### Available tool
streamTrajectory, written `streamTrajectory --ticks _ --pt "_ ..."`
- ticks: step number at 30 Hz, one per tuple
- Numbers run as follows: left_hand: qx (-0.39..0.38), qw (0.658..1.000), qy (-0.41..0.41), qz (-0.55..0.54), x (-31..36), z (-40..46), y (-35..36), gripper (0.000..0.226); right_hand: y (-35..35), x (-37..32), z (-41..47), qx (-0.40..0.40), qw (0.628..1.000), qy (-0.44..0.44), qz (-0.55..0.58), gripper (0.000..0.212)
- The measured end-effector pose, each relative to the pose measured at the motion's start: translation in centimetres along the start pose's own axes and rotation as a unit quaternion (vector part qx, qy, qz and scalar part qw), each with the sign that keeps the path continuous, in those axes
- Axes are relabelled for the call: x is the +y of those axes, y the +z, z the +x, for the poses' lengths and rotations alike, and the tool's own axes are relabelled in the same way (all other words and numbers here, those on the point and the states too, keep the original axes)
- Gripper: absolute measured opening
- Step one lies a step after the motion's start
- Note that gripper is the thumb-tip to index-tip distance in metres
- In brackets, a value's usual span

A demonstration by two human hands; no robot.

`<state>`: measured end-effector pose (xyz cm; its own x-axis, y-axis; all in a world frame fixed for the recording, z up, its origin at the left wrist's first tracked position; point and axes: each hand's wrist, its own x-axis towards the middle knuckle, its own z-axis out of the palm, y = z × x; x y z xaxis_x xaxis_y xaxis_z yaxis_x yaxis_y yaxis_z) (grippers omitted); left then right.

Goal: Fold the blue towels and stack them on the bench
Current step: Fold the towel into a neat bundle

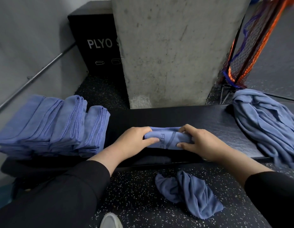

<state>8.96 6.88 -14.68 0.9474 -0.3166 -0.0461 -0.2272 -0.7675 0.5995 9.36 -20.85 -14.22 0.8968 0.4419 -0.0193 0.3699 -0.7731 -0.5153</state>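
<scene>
At the bench's left end, a stack of folded blue cloth towels (50,127) leans in overlapping piles. Mid-bench, near the front edge of the black padded bench (208,119), my left hand (134,142) and right hand (199,143) each pinch an end of a small folded blue towel (167,139), thumbs over it and fingers curled round. It looks light, soft and limp; I judge the folded ends the best hold. A heap of unfolded blue towels (266,122) drapes the right end; one crumpled blue towel (192,193) lies on the speckled floor (134,195). No containers show.

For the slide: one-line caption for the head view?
Both hands, left and right, grip a folded towel on the bench, beside the stack.
</scene>
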Motion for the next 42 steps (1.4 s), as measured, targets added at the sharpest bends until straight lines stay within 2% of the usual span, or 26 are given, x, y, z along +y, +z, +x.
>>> streamTrajectory --ticks 4,7,9,10,13,14,16,18,20,23,26,29,31,34,38,40,42 --pt "0.044 0.992 -0.054 -0.107 0.1 0.5 0.2 0.023 0.1 -0.2 0.6 0.016 0.997 0.04 0.065 0.027" --pt "0.081 0.985 -0.082 -0.126 0.4 1.1 0.7 0.02 0.5 0.4 1.5 0.079 0.995 0.031 0.055 0.028" --pt "0.118 0.99 -0.066 -0.042 0.5 1.5 1.3 0.024 1.3 0.9 2.1 0.145 0.988 -0.033 -0.048 0.018" --pt "0.149 0.988 -0.026 0.028 0.4 1.7 1.7 0.024 1.8 1.0 2.2 0.17 0.978 -0.062 -0.102 0.016" --pt "0.202 0.953 0.128 0.186 0.0 1.9 2.9 0.022 2.9 0.9 1.9 0.181 0.965 -0.101 -0.163 0.034" --pt "0.178 0.952 0.145 0.202 -0.1 1.8 3.2 0.033 3.2 1.1 1.7 0.166 0.968 -0.103 -0.158 0.038" --pt "0.06 0.973 0.094 0.204 -0.1 1.1 3.5 0.062 3.8 2.0 1.2 0.125 0.977 -0.086 -0.148 0.052" --pt "-0.023 0.972 0.053 0.228 -0.6 0.8 3.4 0.078 3.8 2.8 1.0 0.076 0.987 -0.058 -0.132 0.072" --pt "-0.039 0.969 0.048 0.239 -0.8 1.0 3.2 0.084 3.6 3.1 1.0 0.027 0.992 -0.034 -0.117 0.083" --pt "-0.054 0.972 0.031 0.226 -0.9 1.2 3.0 0.091 3.4 3.1 1.3 0.006 0.998 -0.011 -0.069 0.077" --pt "-0.03 0.983 0.012 0.182 -0.9 1.3 2.7 0.091 2.8 2.4 1.3 0.034 0.999 0.015 0.033 0.053" --pt "0.04 0.993 0.002 0.115 -0.4 1.1 1.8 0.067 1.7 0.8 1.5 0.051 0.988 0.061 0.134 0.032" --pt "0.055 0.998 -0.039 0.003 0.3 0.5 0.8 0.048 1.1 -0.7 1.9 0.093 0.971 0.069 0.207 0.026" --pt "0.069 0.976 -0.083 -0.189 1.5 -0.3 -0.4 0.043 -0.1 -3.2 2.7 0.169 0.928 0.08 0.323 0.017" --pt "0.071 0.944 -0.113 -0.302 3.5 -1.2 -1.6 0.061 -1.0 -6.1 4.0 0.205 0.884 0.125 0.402 0.021" --pt "0.092 0.929 -0.115 -0.338 4.0 -2.0 -2.3 0.053 -1.1 -7.2 4.5 0.196 0.851 0.148 0.464 0.03" --pt "0.124 0.911 -0.118 -0.375 4.2 -2.8 -3.2 0.045 -1.3 -8.5 5.0 0.166 0.802 0.165 0.55 0.045"
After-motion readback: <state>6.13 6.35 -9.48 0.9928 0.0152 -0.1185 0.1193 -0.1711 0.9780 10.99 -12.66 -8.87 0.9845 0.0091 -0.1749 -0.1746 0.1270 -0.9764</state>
